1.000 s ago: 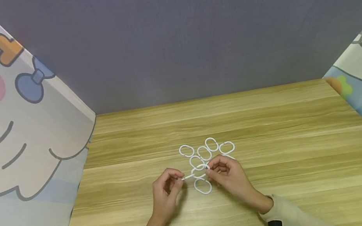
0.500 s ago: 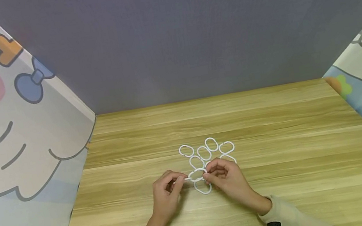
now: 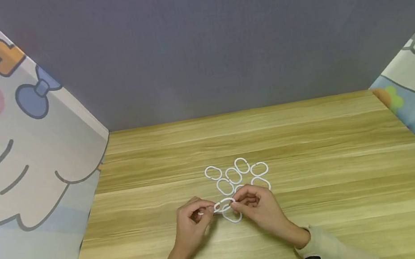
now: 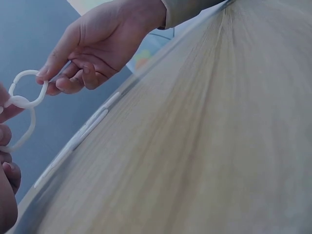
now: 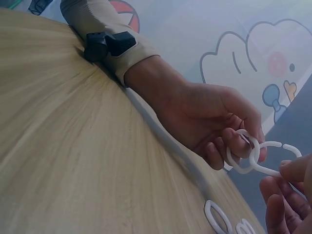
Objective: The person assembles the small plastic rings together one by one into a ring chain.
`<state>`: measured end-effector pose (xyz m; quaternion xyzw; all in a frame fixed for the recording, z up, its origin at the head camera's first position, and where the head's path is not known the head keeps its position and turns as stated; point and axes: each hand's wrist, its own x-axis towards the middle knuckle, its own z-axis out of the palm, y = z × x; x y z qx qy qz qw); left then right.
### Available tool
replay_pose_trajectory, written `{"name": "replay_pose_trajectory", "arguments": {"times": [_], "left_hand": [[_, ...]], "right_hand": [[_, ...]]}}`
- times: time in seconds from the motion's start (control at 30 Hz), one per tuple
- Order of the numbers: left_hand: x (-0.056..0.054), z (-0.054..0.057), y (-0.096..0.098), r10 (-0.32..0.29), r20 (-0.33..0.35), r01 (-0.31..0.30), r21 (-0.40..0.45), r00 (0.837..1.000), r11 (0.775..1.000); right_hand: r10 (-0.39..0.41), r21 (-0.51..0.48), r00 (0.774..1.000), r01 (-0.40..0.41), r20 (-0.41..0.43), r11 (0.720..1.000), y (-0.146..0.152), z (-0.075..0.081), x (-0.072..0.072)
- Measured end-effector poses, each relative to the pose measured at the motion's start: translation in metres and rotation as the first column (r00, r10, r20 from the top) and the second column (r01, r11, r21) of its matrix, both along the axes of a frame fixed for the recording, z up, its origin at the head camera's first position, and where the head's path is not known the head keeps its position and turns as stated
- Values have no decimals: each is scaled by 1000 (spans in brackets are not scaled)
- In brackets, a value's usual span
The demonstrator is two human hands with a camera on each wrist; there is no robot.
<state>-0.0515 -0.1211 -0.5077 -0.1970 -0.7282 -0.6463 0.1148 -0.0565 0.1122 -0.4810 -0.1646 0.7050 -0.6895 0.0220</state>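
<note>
My left hand point(image 3: 192, 218) pinches a white oval split ring point(image 5: 254, 157) between thumb and index finger. A second white split ring point(image 4: 24, 72), with a small gap in its side, is pinched at its edge by my right hand point(image 3: 259, 207). Both rings are held above the table and cross each other between the hands; in the right wrist view they look looped together. My fingers hide part of each ring. Below them lies a loose white ring point(image 3: 235, 222), partly covered from above by the held pair.
Several more loose white rings point(image 3: 213, 166) lie in a cluster on the wood-grain table point(image 3: 319, 166), just beyond the hands. Part of the cluster is behind my right hand. A grey panel point(image 3: 226, 45) stands along the back edge, with cartoon-printed walls point(image 3: 64, 152) on both sides.
My right hand has moved slightly left and nearer, bringing its ring closer to my left fingers. The held rings now overlap more and are tilted. The loose rings have stayed put.
</note>
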Motion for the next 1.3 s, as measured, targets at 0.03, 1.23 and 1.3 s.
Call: {"name": "replay_pose_trajectory", "arguments": {"times": [0.03,1.23,1.3], "left_hand": [[0,0,0,-6,1,5,9,1000,1000],[-1,6,4,190,-41,-185,103,981,977],[-1,6,4,191,-42,-186,105,981,977]], "right_hand": [[1,2,1000,-1,3,1000,0,-1,0],[1,180,987,28,-160,983,8,-25,10],[6,200,971,43,-238,979,8,-28,11]]}}
